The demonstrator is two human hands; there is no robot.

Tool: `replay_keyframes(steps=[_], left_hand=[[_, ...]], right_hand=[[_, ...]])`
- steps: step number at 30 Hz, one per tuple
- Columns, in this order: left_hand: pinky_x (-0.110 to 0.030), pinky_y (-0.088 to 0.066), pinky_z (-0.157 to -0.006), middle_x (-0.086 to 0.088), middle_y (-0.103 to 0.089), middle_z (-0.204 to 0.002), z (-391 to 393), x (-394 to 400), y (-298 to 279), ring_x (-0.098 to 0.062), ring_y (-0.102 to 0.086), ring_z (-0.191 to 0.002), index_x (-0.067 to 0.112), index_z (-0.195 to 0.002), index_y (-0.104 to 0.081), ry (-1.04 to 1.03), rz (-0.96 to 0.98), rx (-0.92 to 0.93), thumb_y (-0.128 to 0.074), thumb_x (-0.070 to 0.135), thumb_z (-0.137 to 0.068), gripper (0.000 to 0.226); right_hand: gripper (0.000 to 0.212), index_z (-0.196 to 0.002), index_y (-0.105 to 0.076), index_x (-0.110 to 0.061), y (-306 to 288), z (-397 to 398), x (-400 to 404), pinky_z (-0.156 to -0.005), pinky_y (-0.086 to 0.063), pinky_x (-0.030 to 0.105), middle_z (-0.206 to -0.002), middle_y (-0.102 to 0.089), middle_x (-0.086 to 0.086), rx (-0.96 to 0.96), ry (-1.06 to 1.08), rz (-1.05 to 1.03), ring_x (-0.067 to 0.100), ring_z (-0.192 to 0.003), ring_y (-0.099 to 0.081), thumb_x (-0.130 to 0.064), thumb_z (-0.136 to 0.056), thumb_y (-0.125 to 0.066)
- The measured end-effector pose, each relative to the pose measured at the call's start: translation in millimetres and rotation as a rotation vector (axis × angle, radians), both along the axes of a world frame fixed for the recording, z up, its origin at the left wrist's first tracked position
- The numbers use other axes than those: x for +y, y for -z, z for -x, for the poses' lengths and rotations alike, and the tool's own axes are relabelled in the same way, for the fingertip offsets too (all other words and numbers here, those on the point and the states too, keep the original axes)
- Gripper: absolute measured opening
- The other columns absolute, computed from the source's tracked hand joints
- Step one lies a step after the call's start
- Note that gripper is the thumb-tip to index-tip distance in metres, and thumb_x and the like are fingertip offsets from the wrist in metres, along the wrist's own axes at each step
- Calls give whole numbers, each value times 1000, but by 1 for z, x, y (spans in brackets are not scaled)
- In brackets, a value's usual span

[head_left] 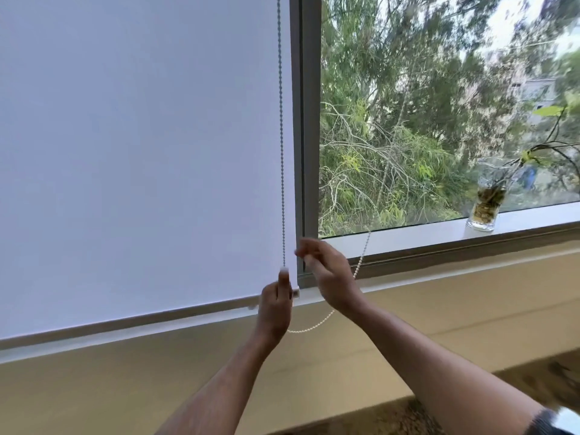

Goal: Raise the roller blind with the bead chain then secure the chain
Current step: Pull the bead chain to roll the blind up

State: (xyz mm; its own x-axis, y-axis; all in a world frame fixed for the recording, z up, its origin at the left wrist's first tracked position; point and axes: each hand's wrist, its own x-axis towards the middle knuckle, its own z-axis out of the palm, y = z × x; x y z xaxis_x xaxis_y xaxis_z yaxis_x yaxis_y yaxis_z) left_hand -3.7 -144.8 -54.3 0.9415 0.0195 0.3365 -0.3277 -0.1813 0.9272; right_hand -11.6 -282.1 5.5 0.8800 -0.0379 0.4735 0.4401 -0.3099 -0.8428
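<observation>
A white roller blind (141,152) covers the left window pane, and its bottom bar (125,320) hangs just above the sill. A bead chain (281,136) runs down along the blind's right edge. My left hand (276,306) is pinched on that strand near the blind's lower right corner. The chain's slack loop (317,324) sags below both hands and rises again toward the right. My right hand (329,271) is beside the grey window frame (309,120), fingers curled at the other strand; its exact grip is blurred.
A glass vase (485,196) with a leafy cutting stands on the white sill (408,238) at the right. Below runs a wide beige ledge (439,309). Trees fill the uncovered right pane.
</observation>
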Motion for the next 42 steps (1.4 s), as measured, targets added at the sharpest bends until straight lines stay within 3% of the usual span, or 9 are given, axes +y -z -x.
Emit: replay_keyframes(steps=[5, 9, 13, 16, 19, 23, 30, 36, 42], left_hand=[[-36, -12, -51, 6, -23, -49, 18, -15, 42, -14, -18, -45, 23, -55, -28, 48, 66, 139, -36, 68, -93, 59], [-36, -15, -51, 9, -27, -48, 22, -22, 51, -13, -20, -46, 28, -51, -35, 34, 23, 198, -37, 65, -92, 56], [-40, -19, -53, 8, -34, -48, 28, -37, 47, -13, -27, -48, 26, -55, -42, 73, 34, 324, -38, 51, -100, 52], [-39, -41, -63, 0, -55, -58, 27, -45, 40, -18, -47, -58, 20, -64, -58, 89, 22, 319, -36, 38, -107, 52], [-36, -48, -74, -8, -64, -72, 23, -49, 19, -20, -56, -71, 13, -80, -67, 45, 86, 273, -32, 28, -109, 48], [-22, -50, -57, -19, -64, -87, 20, -48, -39, -22, -60, -67, 1, -98, -66, -68, 223, 223, -29, 28, -110, 48], [-32, -59, -71, -8, -71, -83, 45, -56, -171, -22, -69, -74, 5, -106, -69, 1, 275, 4, -31, 53, -104, 60], [-19, -26, -42, 5, -38, -53, 60, -84, -239, -10, -29, -42, 21, -63, -48, -42, 221, -18, -33, 56, -103, 55], [-18, -16, -43, -3, -25, -50, 62, -99, -214, -12, -20, -36, 23, -55, -27, -206, 206, -124, -33, 49, -106, 57]], right_hand=[[32, -137, -51, -15, -59, 3, 32, -72, -58, 33, -95, -71, 15, -45, -294, -210, 19, -76, -70, -3, -108, -43], [35, -122, -64, -23, -46, 6, 32, -50, -35, 26, -60, -47, -1, -276, -99, 26, 11, -50, -39, -3, -104, -42], [33, -121, -66, -28, -30, 6, 14, -49, -47, 36, -53, -43, -8, -402, 28, 311, 17, -46, -43, -8, -103, -49], [35, -120, -67, -28, -27, 10, -7, -50, -46, 28, -57, -48, -15, -457, 78, 405, 4, -52, -43, -3, -100, -56], [34, -118, -66, -30, -23, 12, -28, -47, -48, 30, -63, -64, -3, -467, 93, 491, 16, -49, -54, -4, -98, -56], [26, -110, -65, -28, -12, 14, -50, -46, -45, 30, -67, -69, 1, -450, 78, 547, 26, -53, -60, -9, -94, -57], [37, -114, -64, -30, 4, 30, -58, -48, -50, 34, -85, -79, 0, -477, 37, 610, 34, -66, -71, -2, -90, -63], [44, -121, -55, -36, 8, 33, -58, -51, -55, 40, -97, -79, -2, -479, 38, 714, 34, -69, -71, -5, -88, -53], [46, -123, -51, -36, 17, 45, -66, -50, -37, 35, -79, -76, 9, -401, -24, 787, 41, -67, -69, -6, -89, -56]])
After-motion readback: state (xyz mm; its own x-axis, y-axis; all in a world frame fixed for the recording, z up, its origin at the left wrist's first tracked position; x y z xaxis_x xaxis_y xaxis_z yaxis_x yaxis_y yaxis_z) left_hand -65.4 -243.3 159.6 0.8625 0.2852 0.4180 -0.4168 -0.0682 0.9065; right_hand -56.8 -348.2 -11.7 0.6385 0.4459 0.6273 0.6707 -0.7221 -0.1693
